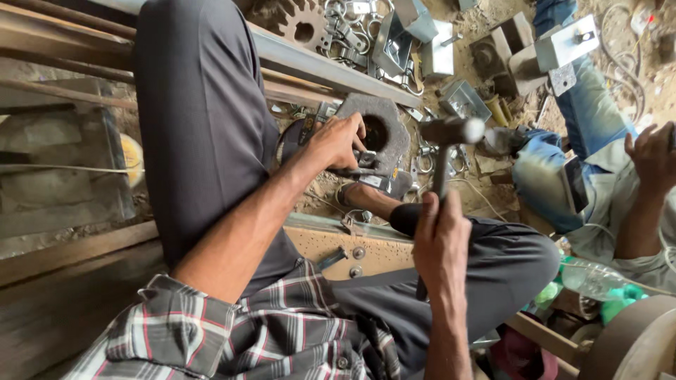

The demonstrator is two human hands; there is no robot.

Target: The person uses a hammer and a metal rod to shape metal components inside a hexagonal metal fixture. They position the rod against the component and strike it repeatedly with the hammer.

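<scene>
Our right hand [442, 236] has its fingers [431, 224] wrapped tight around the handle of a hammer [445, 144]. The handle's long axis runs from six o'clock up toward twelve, and the blurred head sits crosswise at the top, its faces pointing to three and nine. We judge that grip low on the handle gives reach and swing.

At ten o'clock from the hammer head, our left hand [336, 141] curls its fingers [355, 134] over a small metal bracket [370, 165], pinching it against the near edge of a hexagonal iron block [384, 130] with a round hole in its middle. The block lies flat on the floor and seems to serve as an anvil, the hand steadying the piece on it.

Farther out, at twelve o'clock, a steel channel [331, 70] runs aslant, and beyond it lie loose clamps and folded sheet-metal pieces [394, 42]. At three o'clock another person in jeans [584, 105] sits, one hand [651, 158] raised. Our dark-trousered legs [204, 119] frame the work.
</scene>
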